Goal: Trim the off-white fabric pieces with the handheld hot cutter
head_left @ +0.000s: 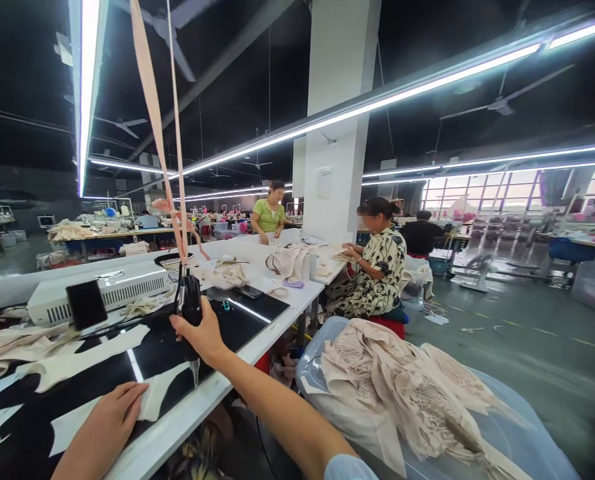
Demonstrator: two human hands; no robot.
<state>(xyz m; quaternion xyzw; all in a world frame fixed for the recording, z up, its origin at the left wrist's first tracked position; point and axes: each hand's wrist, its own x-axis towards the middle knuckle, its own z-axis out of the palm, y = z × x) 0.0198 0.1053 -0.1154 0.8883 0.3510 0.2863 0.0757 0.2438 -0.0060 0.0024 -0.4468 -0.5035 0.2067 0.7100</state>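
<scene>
Fabric pieces, pale cut shapes, lie spread on the dark worktop in front of you in the head view. Your left hand rests flat and open on one piece near the table's front edge, pinning it down. Your right hand is closed around a black hanging tool, which is slung from pale straps running up out of sight; its tip points down over the worktop just beside the pinned piece. Keep the left palm flat and the fingers well apart from the tip, and hold the tool upright so the straps carry its weight. To your right, a blue bin holds lace garments. Across the table two other people handle cloth.
</scene>
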